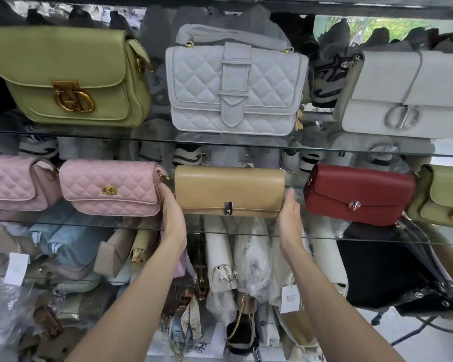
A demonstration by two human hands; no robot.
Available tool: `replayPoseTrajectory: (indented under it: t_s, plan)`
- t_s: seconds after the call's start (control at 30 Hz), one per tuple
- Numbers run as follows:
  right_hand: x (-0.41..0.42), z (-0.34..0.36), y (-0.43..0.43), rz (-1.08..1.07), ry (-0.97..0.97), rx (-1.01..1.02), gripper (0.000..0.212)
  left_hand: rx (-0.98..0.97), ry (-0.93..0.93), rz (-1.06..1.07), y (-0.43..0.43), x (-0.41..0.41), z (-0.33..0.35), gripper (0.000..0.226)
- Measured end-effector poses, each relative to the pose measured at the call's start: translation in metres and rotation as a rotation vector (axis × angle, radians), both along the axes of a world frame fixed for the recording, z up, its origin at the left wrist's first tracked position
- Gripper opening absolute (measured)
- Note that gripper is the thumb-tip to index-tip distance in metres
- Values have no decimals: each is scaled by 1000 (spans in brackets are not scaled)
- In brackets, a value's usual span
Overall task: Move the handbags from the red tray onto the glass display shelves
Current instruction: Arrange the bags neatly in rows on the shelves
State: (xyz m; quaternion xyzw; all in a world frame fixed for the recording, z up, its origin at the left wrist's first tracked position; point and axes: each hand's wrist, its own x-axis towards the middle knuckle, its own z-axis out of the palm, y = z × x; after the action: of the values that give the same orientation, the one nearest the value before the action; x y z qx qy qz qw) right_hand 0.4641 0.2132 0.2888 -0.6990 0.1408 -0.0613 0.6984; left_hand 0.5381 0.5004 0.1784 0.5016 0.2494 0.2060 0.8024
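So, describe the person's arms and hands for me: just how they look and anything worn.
Both forearms are bare up to the frame edge, with no sleeve in view. The left hand and right hand are bare too: no gloves, rings, watch or bracelet visible.

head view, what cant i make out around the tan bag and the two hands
1. Grip of the left hand: head view, fingertips hidden between the tan bag and the pink quilted bag.
2. Grip of the right hand: fingertips blurred at the bag's right end.
3. The green bag far right: cut off by the frame edge.
4. The paper tag: print too small.
5. The red tray: out of frame.
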Motion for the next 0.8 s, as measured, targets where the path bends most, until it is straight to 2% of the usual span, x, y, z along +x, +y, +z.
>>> replayPoseTrajectory:
  t_s: [0.1,0.33,0.47,0.53,0.63,0.67,0.73,0.8]
  plan:
    - [-6,2,1,10,-24,6,62,-5,21,6,15,21,-28,97]
    - [-5,-4,0,12,-15,1,65,85,20,-77,-18,-24,31,97]
    - [-8,0,0,19,0,7,68,77,22,-93,-13,-20,27,103]
    - [-11,3,1,27,11,23,77,52,47,-92,-11,-17,23,105]
    - [9,-23,-10,42,-24,73,123,33,73,-88,-12,-20,23,109]
    - [25,-43,-17,50,-23,86,131,36,82,-86,-15,-27,30,110]
    - [35,-57,-23,62,-13,96,131,41,86,-84,-19,-39,41,113]
    - [16,-37,-19,48,-8,90,120,104,115,-81,-34,-67,70,110]
